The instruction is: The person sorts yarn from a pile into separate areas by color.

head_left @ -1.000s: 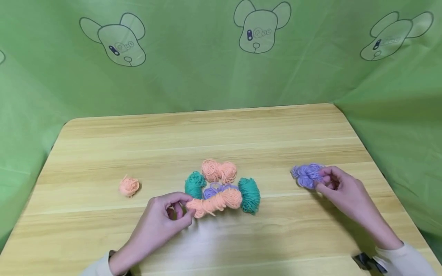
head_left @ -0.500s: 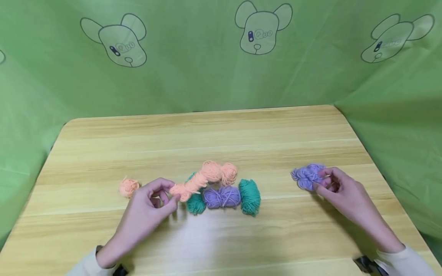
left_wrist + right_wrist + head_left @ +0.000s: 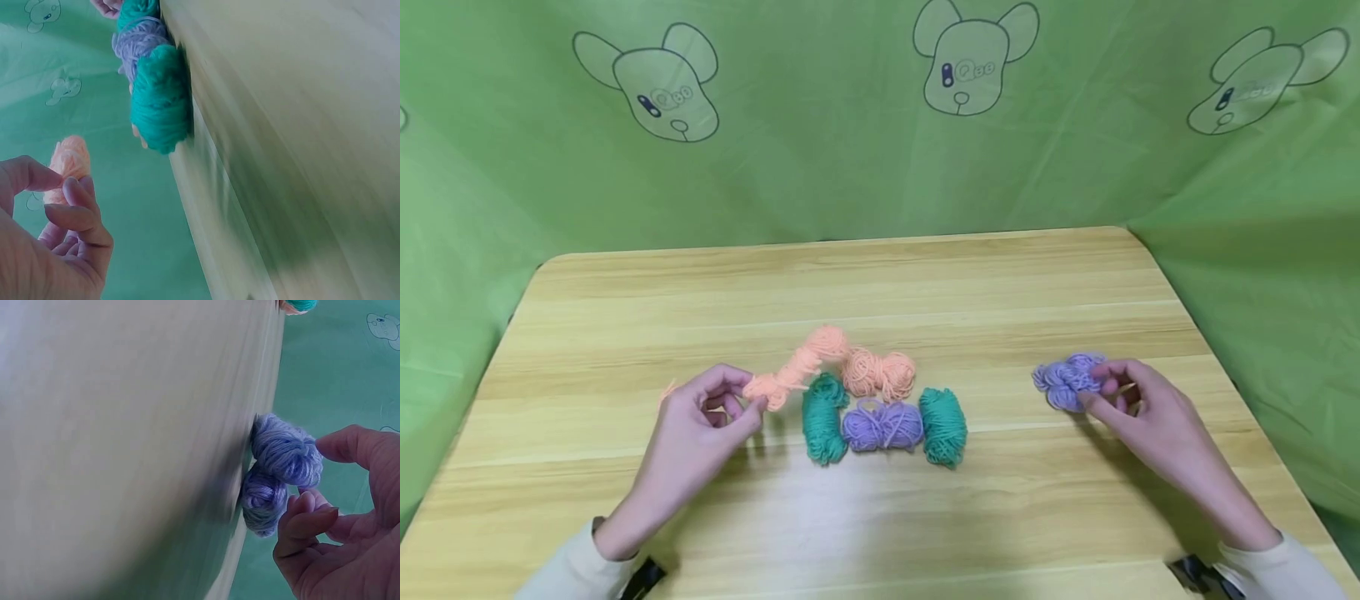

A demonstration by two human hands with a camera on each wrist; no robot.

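My left hand (image 3: 700, 429) pinches one end of a long peach yarn skein (image 3: 797, 367), which slants up to the right above the table. In the left wrist view, thumb and fingers meet on that skein (image 3: 70, 159). Over on the right, my right hand (image 3: 1150, 425) pinches a purple yarn bundle (image 3: 1063, 383) low at the tabletop. The right wrist view shows this bundle as two rounded lumps, the thumb on the upper lump (image 3: 287, 453). Between the hands lie a teal skein (image 3: 824, 425), a purple skein (image 3: 882, 427), another teal skein (image 3: 943, 427) and a peach skein (image 3: 880, 375).
Behind the left hand, a small peach ball shows only a loose strand (image 3: 666, 392). The wooden table (image 3: 880, 525) has rounded back corners. Green cloth (image 3: 820, 183) printed with mouse-like heads hangs behind it and along both sides.
My left hand has carried the long peach skein up and left, off the purple skein in the middle. It now hides most of the small peach ball. The right hand stays in place.
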